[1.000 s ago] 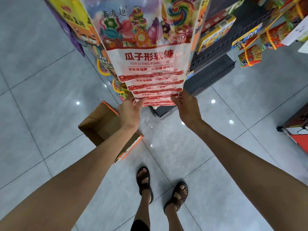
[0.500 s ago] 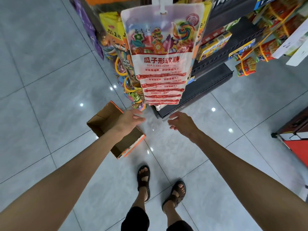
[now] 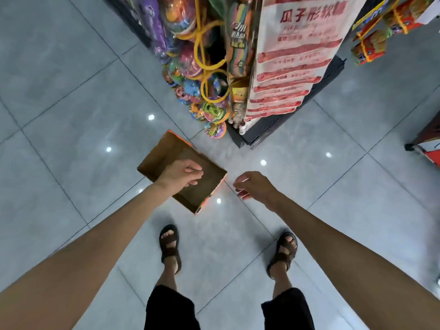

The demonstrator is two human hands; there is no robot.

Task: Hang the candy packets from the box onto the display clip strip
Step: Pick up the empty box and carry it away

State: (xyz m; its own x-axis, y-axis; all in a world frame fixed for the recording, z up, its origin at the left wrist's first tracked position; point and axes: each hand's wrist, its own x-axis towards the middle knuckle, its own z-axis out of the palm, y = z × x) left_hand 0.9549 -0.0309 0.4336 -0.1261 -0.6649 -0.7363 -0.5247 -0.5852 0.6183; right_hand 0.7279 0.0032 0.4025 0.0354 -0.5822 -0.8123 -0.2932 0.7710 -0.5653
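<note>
Head view, near to far. Two sandalled feet [image 3: 169,244] on grey floor tiles [image 3: 71,110]. Two bare forearms reaching down. Left hand [image 3: 181,173] above the open cardboard box [image 3: 166,151], fingers loosely curled, holding nothing. Right hand [image 3: 256,185] to the right of the box, apart from it, fingers half open, likewise empty. One box, lying on the floor near the foot of the dark display stand [image 3: 266,126]; no packet visible in the uncovered part of its brown interior, the area under the left hand hidden. Candy packets [image 3: 295,60] hanging overlapped down the stand: about seven red bands countable, exact number uncertain through blur; clip strip itself not visible. One cluster of mixed toys and yellow cords [image 3: 207,75] just left of the packets.

Risks, as judged: a reach into a box probably already empty; a bump against the hanging column or the cords, enough to shake packets off their clips.
</note>
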